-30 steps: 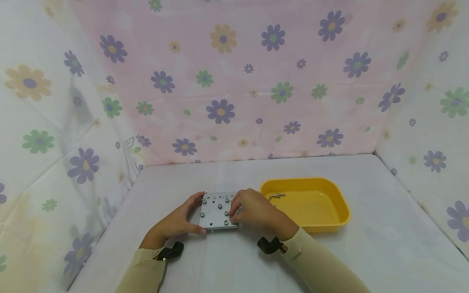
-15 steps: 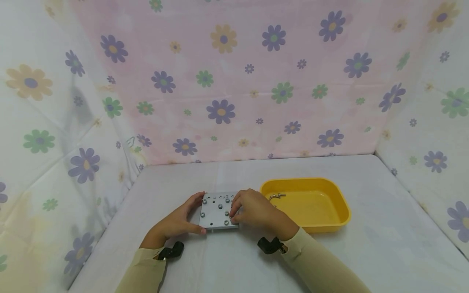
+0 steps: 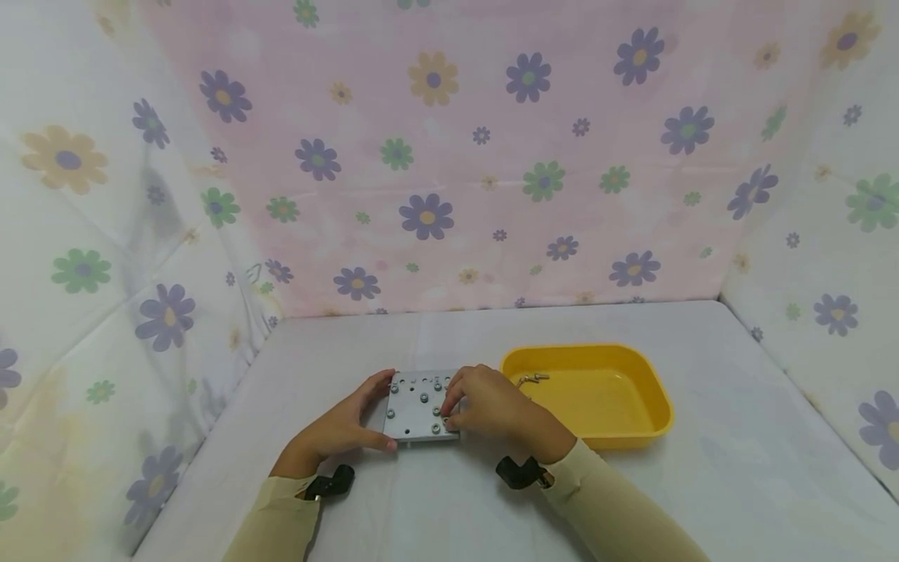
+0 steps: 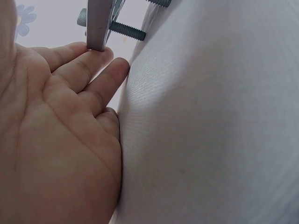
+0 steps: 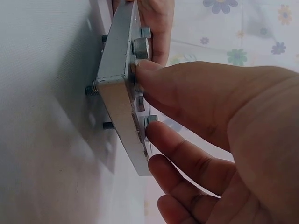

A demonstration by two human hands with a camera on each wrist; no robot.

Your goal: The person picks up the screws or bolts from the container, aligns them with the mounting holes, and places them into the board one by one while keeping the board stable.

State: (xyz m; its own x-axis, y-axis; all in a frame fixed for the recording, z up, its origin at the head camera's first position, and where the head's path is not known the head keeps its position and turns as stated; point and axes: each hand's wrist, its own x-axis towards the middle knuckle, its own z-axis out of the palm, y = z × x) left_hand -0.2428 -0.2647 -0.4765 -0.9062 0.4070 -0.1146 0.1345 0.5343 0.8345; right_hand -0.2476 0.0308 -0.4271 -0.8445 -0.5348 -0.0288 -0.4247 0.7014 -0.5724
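A silver metal plate [image 3: 410, 419] with holes lies on the white table, several socket-head screws standing in it. My left hand [image 3: 344, 424] holds the plate from its left side, thumb on the near edge and fingers at the far edge. Threaded screw shanks [image 4: 128, 31] stick out below the plate in the left wrist view. My right hand [image 3: 492, 402] is over the plate's right edge, thumb and forefinger pinching a screw there. In the right wrist view the thumb [image 5: 152, 74] covers most of that screw, beside another screw head [image 5: 140, 48]; the other fingers bend close to the plate's face.
A yellow tray [image 3: 611, 400] stands to the right of the plate, just behind my right hand. Several loose screws [image 3: 537, 378] lie at its left end. Flower-patterned cloth [image 3: 463, 172] walls the table at the back and both sides.
The head view has shifted slightly, so everything sits a little lower and to the right. Both hands stay at the same places on the plate, with hardly any finger motion showing.
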